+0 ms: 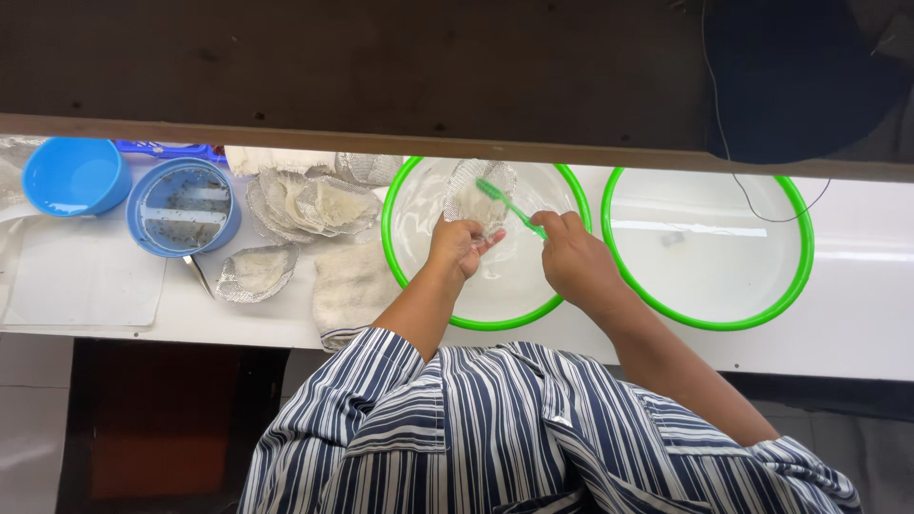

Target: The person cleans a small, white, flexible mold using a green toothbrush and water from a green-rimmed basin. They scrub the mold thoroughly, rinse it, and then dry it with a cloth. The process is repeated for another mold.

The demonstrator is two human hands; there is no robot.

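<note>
1. A white table ran across the middle of the frame and carried everything within easy reach of the person, whose striped shirt filled the lower centre.
2. Two green-rimmed basins stood side by side on it. The right basin lay at centre right and seemed to hold clear water with nothing else in it. The left basin sat at centre, directly under both hands, probably so that drips and loosened dirt fell into it.
3. A pile of mesh pieces lay just left of the centre basin, with one more mesh piece below it and a folded cloth beside the basin rim, probably there to catch water.
4. At upper left stood a blue round container with dark specks inside, and a smaller blue bowl farther left.
5. The left hand was curled partly closed, gripping the lower edge of a mesh piece and holding it up over the centre basin, angled toward the brush so its face was exposed.
6. That mesh piece sat at upper centre of the frame; it looked silvery, fine-woven and crumpled, roughly cup-shaped, with a pale patch in its middle.
7. The right hand was closed around the handle of a green toothbrush, whose head rested on the mesh, a grip that suited scrubbing.
</note>
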